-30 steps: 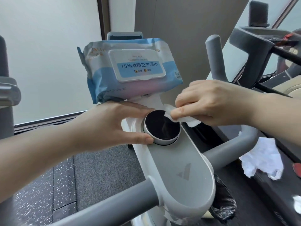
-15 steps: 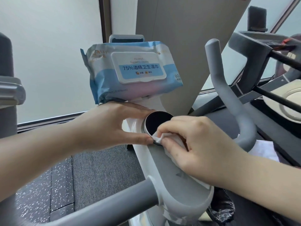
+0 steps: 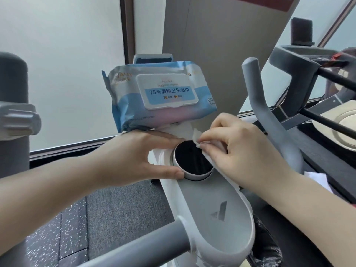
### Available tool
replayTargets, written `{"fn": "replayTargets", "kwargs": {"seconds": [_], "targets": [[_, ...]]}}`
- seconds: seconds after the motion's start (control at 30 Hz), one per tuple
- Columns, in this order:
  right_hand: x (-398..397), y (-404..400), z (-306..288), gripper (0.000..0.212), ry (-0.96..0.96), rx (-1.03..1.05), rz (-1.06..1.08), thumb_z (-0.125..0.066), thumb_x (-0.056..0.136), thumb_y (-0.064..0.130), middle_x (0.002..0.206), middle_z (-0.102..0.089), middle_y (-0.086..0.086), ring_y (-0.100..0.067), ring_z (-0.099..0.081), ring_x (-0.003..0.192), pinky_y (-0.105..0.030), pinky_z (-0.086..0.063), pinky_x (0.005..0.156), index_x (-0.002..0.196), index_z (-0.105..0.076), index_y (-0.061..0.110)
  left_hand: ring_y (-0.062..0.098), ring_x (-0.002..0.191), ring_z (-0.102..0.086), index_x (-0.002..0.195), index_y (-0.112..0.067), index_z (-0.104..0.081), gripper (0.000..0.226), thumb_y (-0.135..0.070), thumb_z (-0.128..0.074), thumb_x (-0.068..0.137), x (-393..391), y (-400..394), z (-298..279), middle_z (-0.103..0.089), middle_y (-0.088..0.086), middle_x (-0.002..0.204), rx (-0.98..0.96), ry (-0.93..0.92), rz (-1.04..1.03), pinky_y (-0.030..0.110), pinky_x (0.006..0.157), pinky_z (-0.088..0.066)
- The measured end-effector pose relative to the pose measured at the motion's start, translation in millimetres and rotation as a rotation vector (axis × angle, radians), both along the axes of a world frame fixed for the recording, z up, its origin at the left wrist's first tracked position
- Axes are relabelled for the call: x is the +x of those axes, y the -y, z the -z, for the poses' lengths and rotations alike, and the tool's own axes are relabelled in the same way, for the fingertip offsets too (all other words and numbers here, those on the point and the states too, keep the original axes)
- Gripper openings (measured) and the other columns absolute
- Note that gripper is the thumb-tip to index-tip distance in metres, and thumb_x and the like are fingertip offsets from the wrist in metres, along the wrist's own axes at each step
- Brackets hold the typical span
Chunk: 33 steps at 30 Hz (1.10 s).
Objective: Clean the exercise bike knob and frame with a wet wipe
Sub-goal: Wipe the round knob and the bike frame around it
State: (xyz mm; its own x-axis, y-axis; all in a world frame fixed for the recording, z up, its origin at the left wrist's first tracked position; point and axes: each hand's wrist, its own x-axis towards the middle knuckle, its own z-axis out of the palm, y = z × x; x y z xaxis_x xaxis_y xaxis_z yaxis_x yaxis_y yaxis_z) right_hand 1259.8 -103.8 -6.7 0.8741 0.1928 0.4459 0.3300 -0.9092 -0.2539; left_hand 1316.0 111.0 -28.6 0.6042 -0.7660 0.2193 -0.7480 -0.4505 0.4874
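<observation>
1. Knob [image 3: 193, 160]: round, black top w/ silver rim, seated at the far end of the grey console panel [image 3: 212, 205] on the bike frame [image 3: 248, 218].
2. Our left hand [image 3: 133, 157] brackets the knob from the left: index finger along its far rim, thumb against its near rim, fingers mostly straight, touching the silver edge.
3. Our right hand [image 3: 235, 145] pinches a white wet wipe [image 3: 196, 137] betw. thumb and fingertips, fingers curled. Wipe meets the knob's far-right rim; rest of it is bunched under the palm.
4. Wipe pack [image 3: 159, 97], blue/white w/ closed flip lid, leans upright at the far edge of the console, against the tablet holder [image 3: 153, 58] behind it, just above the left hand.
5. Grey handlebar [image 3: 269, 116] rises on the right of the console; a second grey bar [image 3: 134, 249] runs from the console's near end toward the near-left corner.
6. White crumpled sheet [image 3: 317, 179] lies right of the frame, partly hidden by our right forearm.
7. Floor: dark speckled mat [image 3: 67, 232] below left.
</observation>
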Motion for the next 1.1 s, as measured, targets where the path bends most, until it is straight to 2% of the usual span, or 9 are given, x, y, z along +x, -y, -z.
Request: {"fn": "replayTargets", "kwargs": {"seconds": [0.1, 0.27, 0.47, 0.67, 0.77, 0.83, 0.9, 0.97, 1.1], "targets": [[-3, -5, 4, 0.016, -0.022, -0.023, -0.076, -0.059, 0.084, 0.024, 0.079, -0.055, 0.005, -0.013, -0.052, 0.064, -0.036, -0.05, 0.058, 0.089, -0.074, 0.02, -0.026, 0.117, -0.034, 0.119, -0.066, -0.031, 0.056, -0.08, -0.049, 0.068, 0, 1, -1, -0.033, -0.061, 0.115, 0.009, -0.006, -0.012, 0.006, 0.098, -0.029], [1, -11, 3, 0.017, 0.011, -0.187, -0.097, -0.057, 0.085, 0.018, 0.078, -0.057, 0.001, -0.021, -0.054, 0.062, -0.029, -0.045, 0.055, 0.09, -0.073, 0.021, -0.017, 0.116, -0.043, 0.121, -0.06, -0.038, 0.058, -0.081, -0.049, 0.068, 2, 1, 2, -0.045, -0.048, 0.12, 0.012, -0.013, -0.035, 0.018, 0.098, -0.038], [8, -13, 0, 0.021, -0.006, -0.271, -0.252, -0.053, 0.086, 0.013, 0.082, -0.056, 0.001, -0.021, -0.055, 0.07, -0.036, -0.043, 0.06, 0.093, -0.071, 0.02, -0.002, 0.109, -0.054, 0.116, -0.048, -0.056, 0.057, -0.081, -0.049, 0.069, 3, 0, 4, -0.061, -0.027, 0.114, 0.041, -0.036, -0.044, 0.031, 0.09, -0.047], [6, -8, -8, 0.028, -0.082, -0.32, -0.441, -0.045, 0.086, 0.013, 0.087, -0.058, 0.001, -0.018, -0.053, 0.072, -0.036, -0.042, 0.06, 0.096, -0.07, 0.021, -0.006, 0.096, -0.055, 0.086, -0.063, -0.051, 0.021, -0.076, -0.054, 0.071, 1, 0, 1, -0.061, -0.03, 0.099, 0.002, -0.021, -0.029, 0.019, 0.08, -0.044], [3, -4, -8, 0.023, -0.126, -0.296, -0.479, -0.052, 0.088, 0.007, 0.088, -0.056, 0.003, -0.013, -0.048, 0.073, -0.033, -0.042, 0.062, 0.094, -0.07, 0.019, 0.001, 0.102, -0.056, 0.101, -0.047, -0.06, 0.04, -0.074, -0.054, 0.073, 1, 1, 2, -0.062, -0.024, 0.108, 0.034, -0.015, -0.018, 0.028, 0.084, -0.047], [0, 2, -9, 0.019, -0.177, -0.241, -0.502, -0.055, 0.09, 0.01, 0.089, -0.056, 0.006, -0.009, -0.047, 0.074, -0.03, -0.044, 0.062, 0.095, -0.07, 0.02, -0.003, 0.111, -0.053, 0.117, -0.052, -0.054, 0.052, -0.077, -0.052, 0.071, 2, 1, 2, -0.058, -0.03, 0.118, 0.042, -0.005, -0.018, 0.027, 0.091, -0.045], [-4, 12, -11, 0.016, -0.219, -0.197, -0.528, -0.055, 0.093, 0.016, 0.089, -0.055, 0.008, -0.006, -0.05, 0.077, -0.026, -0.045, 0.066, 0.095, -0.07, 0.021, -0.018, 0.116, -0.042, 0.121, -0.062, -0.038, 0.057, -0.08, -0.05, 0.069, 1, 1, 2, -0.044, -0.047, 0.122, 0.02, 0.016, -0.01, 0.012, 0.096, -0.037], [-6, 21, -8, 0.015, -0.189, -0.15, -0.486, -0.057, 0.093, 0.018, 0.089, -0.056, 0.008, -0.003, -0.05, 0.077, -0.019, -0.042, 0.069, 0.095, -0.071, 0.02, -0.034, 0.111, -0.03, 0.118, -0.069, -0.028, 0.056, -0.081, -0.05, 0.067, 0, 0, 2, -0.03, -0.064, 0.112, 0.023, 0.025, -0.01, -0.003, 0.093, -0.025], [-2, 15, 13, 0.015, -0.035, 0.135, -0.149, -0.062, 0.089, 0.015, 0.084, -0.06, 0.006, 0.003, -0.05, 0.069, -0.006, -0.035, 0.068, 0.098, -0.075, 0.017, -0.03, 0.116, -0.029, 0.117, -0.076, -0.029, 0.051, -0.079, -0.048, 0.07, -2, 0, -2, -0.028, -0.064, 0.114, 0.028, 0.034, 0.003, -0.004, 0.094, -0.022]]}}
